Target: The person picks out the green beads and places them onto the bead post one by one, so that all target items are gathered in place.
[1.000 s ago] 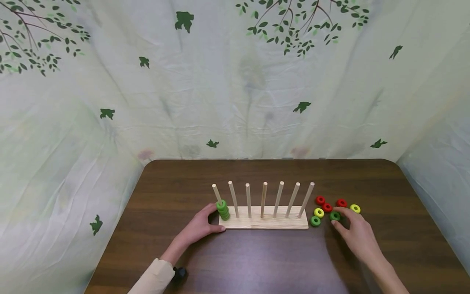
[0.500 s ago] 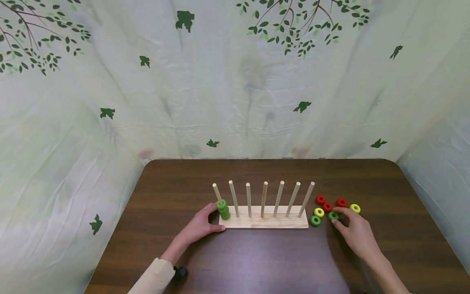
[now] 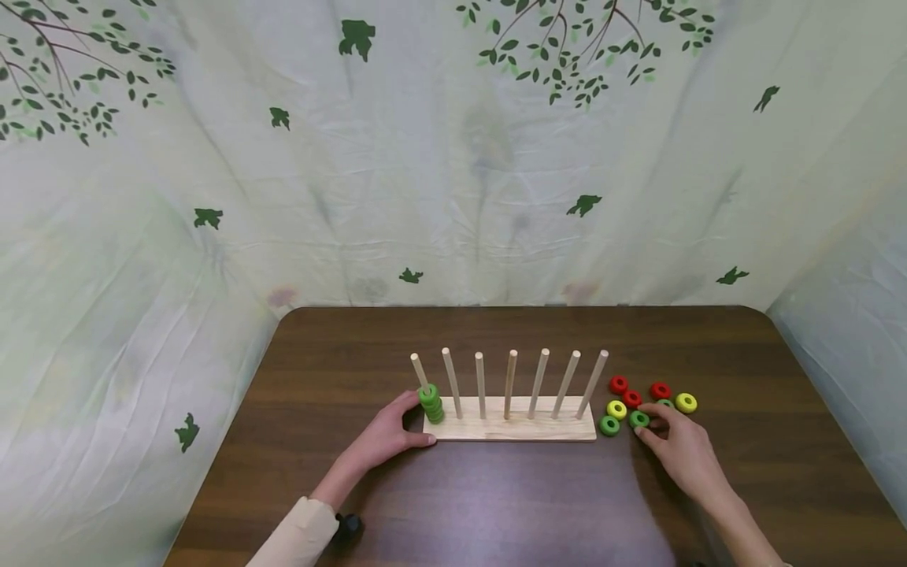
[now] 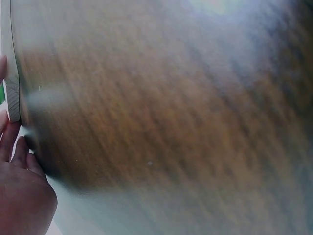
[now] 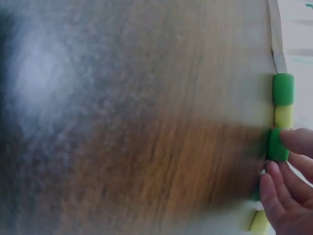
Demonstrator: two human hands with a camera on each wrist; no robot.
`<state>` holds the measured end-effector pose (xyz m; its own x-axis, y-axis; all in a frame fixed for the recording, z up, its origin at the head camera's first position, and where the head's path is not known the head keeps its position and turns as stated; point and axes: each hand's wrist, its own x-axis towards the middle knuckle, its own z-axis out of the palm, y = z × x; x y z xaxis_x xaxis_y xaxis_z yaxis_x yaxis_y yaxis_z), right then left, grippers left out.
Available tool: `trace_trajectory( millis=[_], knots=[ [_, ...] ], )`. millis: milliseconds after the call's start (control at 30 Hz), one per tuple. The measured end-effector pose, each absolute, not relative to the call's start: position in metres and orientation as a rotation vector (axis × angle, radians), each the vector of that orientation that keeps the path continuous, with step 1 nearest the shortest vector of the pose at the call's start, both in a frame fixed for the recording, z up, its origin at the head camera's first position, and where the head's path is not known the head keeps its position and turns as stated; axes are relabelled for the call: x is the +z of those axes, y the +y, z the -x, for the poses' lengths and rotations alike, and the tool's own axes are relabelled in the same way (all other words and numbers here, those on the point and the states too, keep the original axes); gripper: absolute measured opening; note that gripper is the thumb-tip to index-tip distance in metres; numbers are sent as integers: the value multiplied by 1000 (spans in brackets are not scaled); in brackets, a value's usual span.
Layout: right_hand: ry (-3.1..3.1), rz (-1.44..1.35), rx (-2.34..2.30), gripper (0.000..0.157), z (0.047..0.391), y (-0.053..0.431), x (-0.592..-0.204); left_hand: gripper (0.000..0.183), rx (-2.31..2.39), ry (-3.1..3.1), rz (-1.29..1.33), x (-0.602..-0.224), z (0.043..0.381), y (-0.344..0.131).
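Observation:
A pale wooden peg board (image 3: 510, 430) with a row of several upright pegs lies on the table. Around its left end, my left hand (image 3: 386, 432) has the thumb at the front edge and fingers behind; the left wrist view shows fingertips against the board's end (image 4: 13, 105). Green rings (image 3: 431, 404) are stacked on the leftmost peg. To the board's right, my right hand (image 3: 683, 453) pinches a green ring (image 3: 639, 420) between thumb and fingers, low at the tabletop. In the right wrist view, the thumb lies against that ring (image 5: 278, 147). Another green ring (image 3: 664, 402) is partly hidden behind the fingers.
Loose rings lie round the right hand: red ones (image 3: 619, 384), a yellow ring (image 3: 616, 409), a green ring (image 3: 609, 426) and a farther yellow ring (image 3: 686, 403). The brown table (image 3: 354, 339) ends at a pale leaf-printed cloth (image 3: 453, 197). A black object (image 3: 349, 525) sits beside the left sleeve.
My right hand has drawn the green ring slightly left and nearer to me, uncovering another green ring behind its fingers. The left hand and peg board stay in place.

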<state>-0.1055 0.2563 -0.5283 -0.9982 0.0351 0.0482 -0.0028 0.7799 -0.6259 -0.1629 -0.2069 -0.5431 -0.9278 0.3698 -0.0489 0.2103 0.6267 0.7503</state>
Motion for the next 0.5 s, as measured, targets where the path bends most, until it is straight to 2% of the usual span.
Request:
trace_trajectory(
  millis=[500],
  knots=[
    [-2855, 49, 1053, 34, 93, 253, -523, 68, 1189, 2648, -469, -542, 162, -206]
  ],
)
